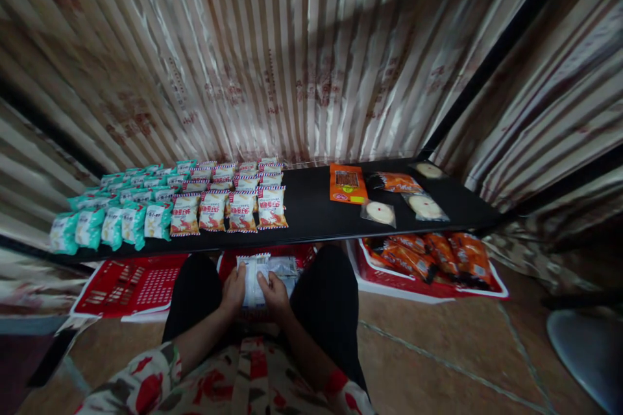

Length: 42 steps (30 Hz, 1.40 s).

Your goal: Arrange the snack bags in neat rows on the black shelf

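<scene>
My left hand [234, 286] and my right hand [275, 293] both grip one small snack bag [254, 272] between my knees. Its pale back, with a seam and fine print, faces up, and striped trim shows along the top edge. Both thumbs lie on it; the other fingers are mostly hidden underneath. Below it, a red basket [306, 253] holds more silvery packs [285, 266]. Past my hands, rows of red-and-white snack bags [243, 211] with similar trim stand on the black shelf [311, 214]. Teal-and-white bags [114, 227] fill its left end.
On the shelf's right part lie an orange pouch [346, 183], an orange-and-black pack [396, 181] and several round wrapped pastries [379, 213]. Below stand a red basket of orange packs [438, 256] and another red basket [141, 282] at left. Striped curtains [272, 65] hang behind.
</scene>
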Tool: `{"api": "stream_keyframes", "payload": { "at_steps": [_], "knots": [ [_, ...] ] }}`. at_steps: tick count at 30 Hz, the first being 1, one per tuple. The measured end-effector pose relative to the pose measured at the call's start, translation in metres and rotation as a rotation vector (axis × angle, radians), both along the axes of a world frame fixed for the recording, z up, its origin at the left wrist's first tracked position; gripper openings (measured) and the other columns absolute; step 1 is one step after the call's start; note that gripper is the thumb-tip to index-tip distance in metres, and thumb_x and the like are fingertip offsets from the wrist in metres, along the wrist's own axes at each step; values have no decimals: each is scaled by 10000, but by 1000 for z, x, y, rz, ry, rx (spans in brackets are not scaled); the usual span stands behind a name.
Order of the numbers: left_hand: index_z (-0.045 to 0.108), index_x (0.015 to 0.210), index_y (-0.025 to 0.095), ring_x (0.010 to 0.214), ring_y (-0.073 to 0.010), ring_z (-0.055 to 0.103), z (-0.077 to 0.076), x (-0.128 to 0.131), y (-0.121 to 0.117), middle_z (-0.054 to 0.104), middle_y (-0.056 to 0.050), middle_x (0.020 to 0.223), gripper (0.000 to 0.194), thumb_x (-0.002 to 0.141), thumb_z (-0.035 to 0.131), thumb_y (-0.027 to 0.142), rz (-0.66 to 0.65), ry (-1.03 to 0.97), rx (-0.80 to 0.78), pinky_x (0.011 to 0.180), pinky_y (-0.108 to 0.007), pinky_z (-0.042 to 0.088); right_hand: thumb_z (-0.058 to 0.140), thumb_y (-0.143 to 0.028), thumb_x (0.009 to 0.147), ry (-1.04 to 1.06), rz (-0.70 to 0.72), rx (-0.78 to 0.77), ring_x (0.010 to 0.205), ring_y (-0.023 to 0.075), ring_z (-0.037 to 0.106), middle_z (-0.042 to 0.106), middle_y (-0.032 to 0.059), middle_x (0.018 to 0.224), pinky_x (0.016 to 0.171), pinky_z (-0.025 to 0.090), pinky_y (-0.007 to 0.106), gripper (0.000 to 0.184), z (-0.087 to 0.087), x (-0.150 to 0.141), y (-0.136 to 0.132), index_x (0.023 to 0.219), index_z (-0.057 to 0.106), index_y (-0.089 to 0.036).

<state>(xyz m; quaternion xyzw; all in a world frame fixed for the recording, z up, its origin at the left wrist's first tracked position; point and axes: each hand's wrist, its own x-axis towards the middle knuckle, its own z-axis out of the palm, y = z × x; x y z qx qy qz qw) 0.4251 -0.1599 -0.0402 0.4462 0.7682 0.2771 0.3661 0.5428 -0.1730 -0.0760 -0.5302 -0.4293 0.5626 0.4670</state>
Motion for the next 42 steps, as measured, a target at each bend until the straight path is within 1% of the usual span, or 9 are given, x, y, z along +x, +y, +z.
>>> {"api": "stream_keyframes", "payload": {
  "at_steps": [6, 13, 17, 21, 27, 29, 33, 37, 42],
  "knots": [
    [617, 979, 118, 945, -280, 608, 7, 2, -5, 666, -146, 984, 487, 850, 304, 468, -18, 29, 53, 814, -342, 437, 482, -572, 735, 150, 45, -17, 647, 160, 563, 614, -11, 631, 578, 433, 236, 386, 8, 1, -2, 718, 562, -194],
    [599, 945, 141, 910, -272, 612, 12, 3, -5, 666, -136, 957, 452, 845, 307, 471, -123, 66, 161, 784, -329, 439, 480, -571, 755, 194, 29, -8, 854, 222, 611, 685, 42, 867, 750, 461, 291, 448, 3, -1, 0, 920, 642, -187],
    [605, 934, 152, 923, -264, 609, 11, 5, -3, 672, -121, 938, 422, 843, 326, 455, -104, 38, 130, 813, -328, 435, 470, -602, 750, 73, -3, -3, 866, 250, 621, 699, 62, 899, 762, 461, 317, 517, 3, 1, -1, 987, 654, -182],
    [600, 940, 152, 975, -247, 598, 12, 6, -3, 667, -116, 980, 386, 857, 309, 392, -94, 41, 94, 875, -328, 419, 445, -591, 775, -49, -21, 16, 871, 252, 625, 705, 76, 897, 764, 454, 306, 511, 10, 4, -2, 952, 662, -164],
    [546, 1036, 179, 1065, -223, 565, 18, 1, -6, 638, -99, 1083, 337, 879, 298, 346, -92, 92, 86, 939, -350, 398, 461, -584, 767, -112, -49, 45, 787, 230, 631, 708, 67, 830, 709, 468, 287, 502, 16, 1, -1, 914, 672, -153],
    [505, 1113, 180, 1084, -216, 556, 16, -1, -7, 610, -100, 1138, 352, 881, 305, 353, -92, 132, 137, 946, -364, 404, 458, -577, 772, -116, -55, 63, 769, 223, 632, 707, 66, 817, 697, 473, 284, 499, 16, 0, -1, 911, 676, -151],
    [458, 1199, 146, 1129, -214, 520, 6, -5, -10, 547, -124, 1201, 408, 855, 365, 345, -123, 260, 363, 979, -385, 399, 455, -583, 775, -137, -71, 58, 774, 225, 637, 712, 73, 819, 696, 476, 288, 504, 12, -2, 0, 905, 678, -149],
    [501, 1181, 141, 1166, -220, 472, -5, -5, -13, 525, -115, 1216, 386, 866, 338, 292, -232, 386, 540, 1004, -422, 384, 434, -623, 763, -156, -74, 21, 775, 227, 641, 712, 78, 827, 680, 481, 283, 550, 11, -3, 0, 913, 670, -149],
    [563, 1126, 163, 1117, -207, 482, -7, -6, -16, 535, -95, 1200, 354, 858, 333, 186, -378, 504, 635, 976, -392, 409, 421, -610, 775, -227, -58, 19, 798, 233, 637, 706, 92, 847, 726, 471, 295, 551, 17, -2, -1, 921, 671, -141]
  ]
}}
